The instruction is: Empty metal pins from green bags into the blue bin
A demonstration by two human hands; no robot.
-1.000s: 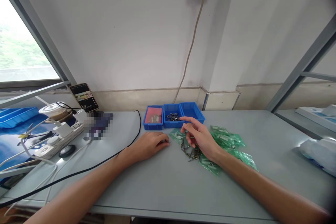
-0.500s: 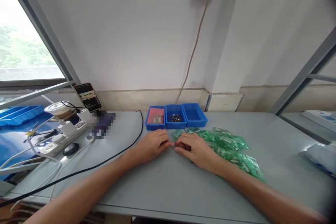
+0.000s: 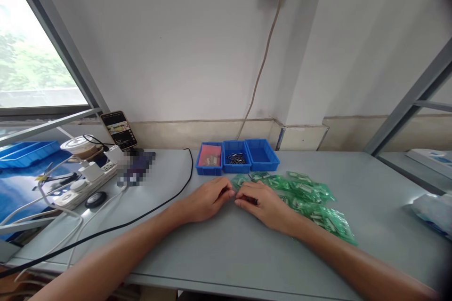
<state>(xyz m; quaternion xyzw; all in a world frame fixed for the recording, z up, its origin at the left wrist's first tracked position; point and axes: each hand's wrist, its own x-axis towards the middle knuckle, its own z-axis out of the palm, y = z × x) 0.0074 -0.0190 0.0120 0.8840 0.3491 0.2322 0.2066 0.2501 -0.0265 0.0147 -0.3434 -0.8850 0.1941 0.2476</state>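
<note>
Left hand (image 3: 208,200) and right hand (image 3: 265,204): fingers curled, tips close together mid-frame; can't tell if gripping anything. Green bags (image 3: 306,191) right of centre; metal pins (image 3: 236,158) in blue bin (image 3: 237,168), just below centre.

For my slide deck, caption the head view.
Left hand and right hand curl close together at a gray table, near three blue bins and green packets.

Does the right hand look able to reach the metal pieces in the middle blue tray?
Probably yes: the metal pieces lie uncovered in the middle blue tray, close beyond the right hand, with only low green packaging seemingly between.
</note>
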